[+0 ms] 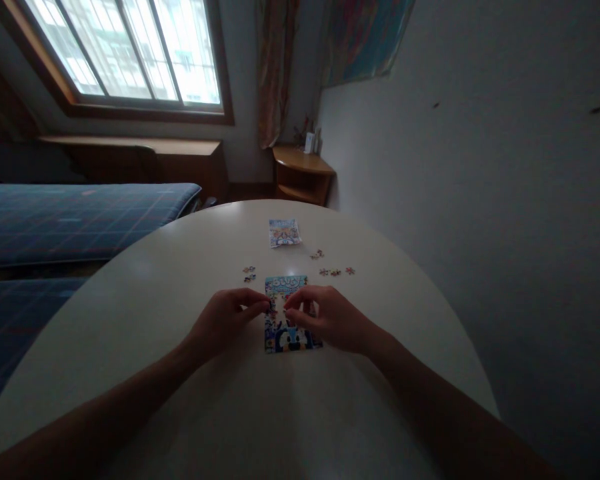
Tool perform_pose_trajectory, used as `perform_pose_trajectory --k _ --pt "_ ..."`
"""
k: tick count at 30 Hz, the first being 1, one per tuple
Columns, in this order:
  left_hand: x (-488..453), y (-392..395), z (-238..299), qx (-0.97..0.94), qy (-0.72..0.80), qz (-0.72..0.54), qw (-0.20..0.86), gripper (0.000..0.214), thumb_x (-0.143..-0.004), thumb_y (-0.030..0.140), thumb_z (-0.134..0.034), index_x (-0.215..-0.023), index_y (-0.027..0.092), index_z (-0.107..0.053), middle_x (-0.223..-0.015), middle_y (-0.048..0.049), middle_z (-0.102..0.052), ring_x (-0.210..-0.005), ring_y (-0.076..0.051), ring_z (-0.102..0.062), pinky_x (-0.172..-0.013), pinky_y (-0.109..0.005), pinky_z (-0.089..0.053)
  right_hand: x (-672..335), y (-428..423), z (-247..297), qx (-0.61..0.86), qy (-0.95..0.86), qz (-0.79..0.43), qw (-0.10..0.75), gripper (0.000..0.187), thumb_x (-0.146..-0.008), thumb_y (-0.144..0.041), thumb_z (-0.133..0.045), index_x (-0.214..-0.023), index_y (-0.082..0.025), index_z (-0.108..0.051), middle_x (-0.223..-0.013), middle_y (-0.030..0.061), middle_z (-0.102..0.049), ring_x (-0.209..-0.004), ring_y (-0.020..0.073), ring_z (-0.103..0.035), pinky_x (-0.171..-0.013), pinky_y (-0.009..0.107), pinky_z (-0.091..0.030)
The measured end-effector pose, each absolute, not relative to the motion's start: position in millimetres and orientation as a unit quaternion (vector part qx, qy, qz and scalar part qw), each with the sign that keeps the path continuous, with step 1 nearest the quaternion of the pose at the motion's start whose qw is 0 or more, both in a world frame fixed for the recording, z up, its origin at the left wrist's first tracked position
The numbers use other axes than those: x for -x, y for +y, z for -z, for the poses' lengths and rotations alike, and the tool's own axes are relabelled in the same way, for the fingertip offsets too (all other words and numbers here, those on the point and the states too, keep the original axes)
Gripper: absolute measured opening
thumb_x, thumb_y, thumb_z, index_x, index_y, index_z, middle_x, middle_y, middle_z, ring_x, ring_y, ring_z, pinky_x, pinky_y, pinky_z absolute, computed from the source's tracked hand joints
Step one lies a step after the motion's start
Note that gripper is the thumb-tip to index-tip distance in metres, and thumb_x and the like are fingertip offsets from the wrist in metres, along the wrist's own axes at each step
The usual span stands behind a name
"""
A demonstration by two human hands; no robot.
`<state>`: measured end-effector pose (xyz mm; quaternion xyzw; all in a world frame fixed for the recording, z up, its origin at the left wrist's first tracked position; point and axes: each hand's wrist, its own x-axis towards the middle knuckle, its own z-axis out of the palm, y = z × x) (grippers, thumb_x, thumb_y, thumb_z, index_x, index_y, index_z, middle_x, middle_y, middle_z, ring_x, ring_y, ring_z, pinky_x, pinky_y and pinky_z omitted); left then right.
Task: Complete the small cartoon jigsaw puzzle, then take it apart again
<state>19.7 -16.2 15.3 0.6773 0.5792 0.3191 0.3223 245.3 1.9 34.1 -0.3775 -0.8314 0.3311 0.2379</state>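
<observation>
A small colourful jigsaw puzzle (286,332) lies on the round white table (230,413), partly put together. My left hand (225,321) rests at its left edge, thumb and forefinger pinched at the puzzle's middle. My right hand (327,316) sits over its right side, fingers curled and pinched near the same spot. Whether either pinch holds a piece is too small to make out. Loose puzzle pieces (249,273) lie just beyond the left hand, and more loose pieces (335,271) lie beyond the right. A small printed picture card (284,233) lies farther back.
A bed with a blue checked cover (75,217) stands left of the table. A wooden corner shelf (303,175) is behind it, under a curtain. A bright window (130,53) is at the back left. A white wall (480,200) runs close along the right.
</observation>
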Motion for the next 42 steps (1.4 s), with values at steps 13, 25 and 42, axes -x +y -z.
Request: perform_pose_trajectory --k 13,25,42 --pt "-34.5 -24.3 -11.5 -0.679 0.531 -0.332 0.383 0.019 -0.081 0.034 -0.063 -0.083 0.021 -0.076 -0.075 -0.0008 -0.076 -0.068 -0.016 -0.069 -0.059 -0.021 -0.050 -240.8 3.5 -26.9 0.384 -0.771 -0.429 0.271 0.017 -0.085 -0.032 -0.066 -0.092 -0.017 -0.068 -0.081 0.0029 -0.069 -0.074 0.0127 -0.061 -0.066 0.025 -0.047" --pt "-38.2 -27.3 -10.4 -0.685 0.505 -0.344 0.396 0.014 -0.080 0.029 -0.064 -0.083 0.020 -0.074 -0.076 -0.0005 -0.075 -0.067 -0.013 -0.066 -0.060 -0.021 -0.048 -243.6 3.1 -33.0 0.380 -0.780 -0.418 0.271 0.018 -0.081 -0.018 -0.063 -0.097 -0.017 -0.071 -0.081 0.0022 -0.069 -0.074 0.0124 -0.061 -0.068 0.025 -0.046" --pt "-22.5 -23.3 -3.2 -0.866 0.350 -0.316 0.169 0.010 -0.089 0.020 -0.057 -0.093 0.020 -0.067 -0.096 -0.0052 -0.071 -0.094 -0.018 -0.062 -0.084 -0.033 -0.051 -255.5 8.3 -37.0 0.373 -0.823 -0.368 0.218 0.017 -0.083 -0.013 -0.060 -0.092 -0.019 -0.074 -0.094 0.0042 -0.072 -0.085 0.0148 -0.065 -0.079 0.028 -0.048"
